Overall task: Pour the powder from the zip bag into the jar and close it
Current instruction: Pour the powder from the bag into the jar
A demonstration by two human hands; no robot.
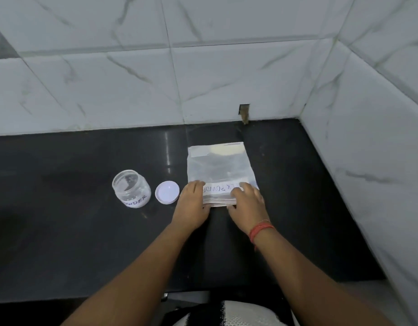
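Our left hand [193, 203] and right hand [246, 208] pinch the near zip edge of the clear plastic powder bag [221, 170], flat on the black counter [74, 231]. We part the seal evenly; the open glass jar [131, 188] and white lid [167, 192] wait left.
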